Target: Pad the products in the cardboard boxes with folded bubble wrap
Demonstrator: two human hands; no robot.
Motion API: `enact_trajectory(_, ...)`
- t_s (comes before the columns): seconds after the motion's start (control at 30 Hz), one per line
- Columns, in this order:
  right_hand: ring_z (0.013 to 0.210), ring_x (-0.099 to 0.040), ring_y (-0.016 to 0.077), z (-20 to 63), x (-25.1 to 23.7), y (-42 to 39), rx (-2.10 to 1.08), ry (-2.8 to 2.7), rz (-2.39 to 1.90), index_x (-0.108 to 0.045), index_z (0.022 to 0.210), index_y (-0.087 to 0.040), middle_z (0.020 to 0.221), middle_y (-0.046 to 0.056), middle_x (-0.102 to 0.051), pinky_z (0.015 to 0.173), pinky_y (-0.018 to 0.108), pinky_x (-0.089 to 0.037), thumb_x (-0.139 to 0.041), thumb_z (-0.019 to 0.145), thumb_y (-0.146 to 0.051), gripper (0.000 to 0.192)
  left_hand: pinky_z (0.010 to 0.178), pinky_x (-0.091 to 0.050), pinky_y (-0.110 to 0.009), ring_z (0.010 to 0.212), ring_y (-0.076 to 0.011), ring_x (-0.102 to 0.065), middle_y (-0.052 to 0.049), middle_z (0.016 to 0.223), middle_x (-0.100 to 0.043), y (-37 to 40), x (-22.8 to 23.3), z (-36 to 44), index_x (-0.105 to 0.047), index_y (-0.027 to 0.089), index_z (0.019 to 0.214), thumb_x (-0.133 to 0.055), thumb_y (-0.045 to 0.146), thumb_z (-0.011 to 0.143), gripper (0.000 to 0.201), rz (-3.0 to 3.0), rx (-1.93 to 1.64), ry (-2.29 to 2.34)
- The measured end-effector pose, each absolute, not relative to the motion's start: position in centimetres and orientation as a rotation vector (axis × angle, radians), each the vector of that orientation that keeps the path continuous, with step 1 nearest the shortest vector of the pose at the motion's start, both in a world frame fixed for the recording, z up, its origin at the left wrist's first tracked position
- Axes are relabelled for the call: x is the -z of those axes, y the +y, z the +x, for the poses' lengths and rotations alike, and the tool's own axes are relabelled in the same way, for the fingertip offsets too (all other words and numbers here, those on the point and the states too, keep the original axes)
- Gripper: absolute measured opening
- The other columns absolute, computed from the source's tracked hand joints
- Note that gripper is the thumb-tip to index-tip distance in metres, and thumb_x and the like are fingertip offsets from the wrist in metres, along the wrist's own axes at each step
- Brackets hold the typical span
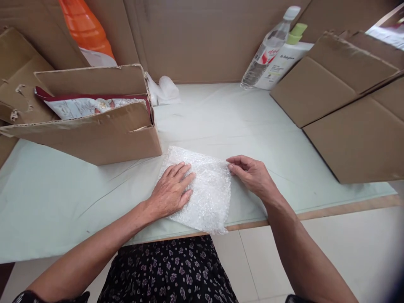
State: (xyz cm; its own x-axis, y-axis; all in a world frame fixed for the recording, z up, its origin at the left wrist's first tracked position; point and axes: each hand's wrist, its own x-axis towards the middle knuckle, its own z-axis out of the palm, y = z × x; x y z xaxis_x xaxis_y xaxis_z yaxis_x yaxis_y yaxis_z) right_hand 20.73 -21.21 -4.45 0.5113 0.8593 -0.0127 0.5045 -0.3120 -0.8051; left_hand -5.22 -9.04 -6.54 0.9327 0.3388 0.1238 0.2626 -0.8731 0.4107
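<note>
A square sheet of clear bubble wrap [208, 193] lies at the front edge of the pale green table [240, 126]. My left hand [172, 189] rests flat on its left half, fingers spread and pressing down. My right hand [252, 173] is at the sheet's right edge, thumb and fingertips pinching that edge near its upper corner. The near corner of the wrap hangs slightly over the table's front edge.
An open cardboard box [94, 122] with a printed packet [85, 105] inside stands at left. Flattened cardboard boxes [344, 105] lie at right. A clear bottle [268, 48], a white lotion bottle [284, 59], white rolled material [166, 89] and an orange bottle [83, 25] stand at the back.
</note>
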Motion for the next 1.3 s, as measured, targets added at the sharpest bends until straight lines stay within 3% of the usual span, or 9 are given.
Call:
enact_trajectory(0.3, 0.077, -0.069, 0.0196, 20.8, 4.9, -21.3, -0.274, -1.074, -2.107, -0.075, 0.096, -0.019, 0.086, 0.005, -0.075, 0.076, 0.035, -0.057, -0.061, 0.082, -0.029, 0.021, 0.120, -0.037, -0.058, 0.148, -0.0369, -0.041, -0.019, 0.157, -0.047, -8.8, 5.9, -5.6, -0.056, 0.013, 0.141, -0.056, 0.024, 0.095, 0.047, 2.757, -0.249, 0.415)
enact_trajectory(0.5, 0.106, -0.070, 0.0241, 18.9, 2.9, -21.8, 0.061, -1.305, -1.981, -0.071, 0.112, -0.021, 0.115, 0.009, -0.074, 0.086, 0.040, -0.059, -0.056, 0.095, -0.026, 0.023, 0.116, -0.043, -0.053, 0.146, -0.0333, -0.044, -0.019, 0.152, -0.052, -8.1, 3.7, -5.0, -0.058, 0.013, 0.136, -0.052, 0.021, 0.097, 0.040, 2.736, -0.467, 0.391)
enact_trajectory(0.63, 0.135, -0.056, 0.0266, 15.2, 4.5, -19.7, -0.002, -1.775, -1.888, -0.060, 0.138, -0.018, 0.145, 0.012, -0.061, 0.111, 0.049, -0.048, -0.049, 0.100, -0.024, 0.041, 0.120, -0.038, -0.050, 0.150, -0.0327, -0.039, -0.020, 0.155, -0.049, -7.7, 4.5, -2.9, -0.050, 0.009, 0.144, -0.052, 0.025, 0.097, 0.049, 2.799, -0.357, 0.383)
enact_trajectory(0.8, 0.152, -0.037, 0.0283, 14.6, 7.7, -19.9, -0.017, -2.057, -2.063, -0.042, 0.156, -0.016, 0.162, 0.012, -0.042, 0.120, 0.049, -0.036, -0.043, 0.104, -0.039, 0.056, 0.128, -0.022, -0.051, 0.156, -0.0322, -0.028, -0.016, 0.165, -0.038, -7.0, 6.7, -2.5, -0.042, 0.013, 0.153, -0.047, 0.044, 0.103, 0.059, 2.878, -0.146, 0.395)
enact_trajectory(0.9, 0.152, -0.036, 0.0296, 16.6, 8.1, -21.9, 0.066, -2.071, -2.115, -0.040, 0.156, -0.018, 0.163, 0.013, -0.040, 0.121, 0.051, -0.033, -0.041, 0.105, -0.048, 0.059, 0.129, -0.020, -0.052, 0.157, -0.0324, -0.026, -0.016, 0.167, -0.034, -6.8, 6.7, -2.6, -0.043, 0.013, 0.153, -0.048, 0.044, 0.103, 0.060, 2.872, -0.109, 0.391)
enact_trajectory(1.1, 0.142, -0.050, 0.0313, 18.3, 5.6, -27.5, 0.196, -1.866, -2.109, -0.045, 0.151, -0.023, 0.151, 0.013, -0.055, 0.108, 0.049, -0.045, -0.051, 0.102, -0.032, 0.049, 0.123, -0.031, -0.057, 0.156, -0.0357, -0.029, -0.021, 0.165, -0.035, -6.2, 4.9, -4.4, -0.048, 0.012, 0.149, -0.055, 0.035, 0.099, 0.055, 2.719, -0.199, 0.341)
enact_trajectory(1.3, 0.141, -0.049, 0.0318, 13.5, 3.5, -32.0, -0.113, -2.006, -1.824, -0.048, 0.145, -0.019, 0.150, 0.017, -0.053, 0.108, 0.049, -0.045, -0.061, 0.096, -0.022, 0.051, 0.118, -0.040, -0.057, 0.149, -0.0357, -0.041, -0.018, 0.149, -0.057, -8.0, 2.8, -8.8, -0.063, 0.013, 0.131, -0.056, 0.025, 0.098, 0.036, 2.632, -0.375, 0.147)
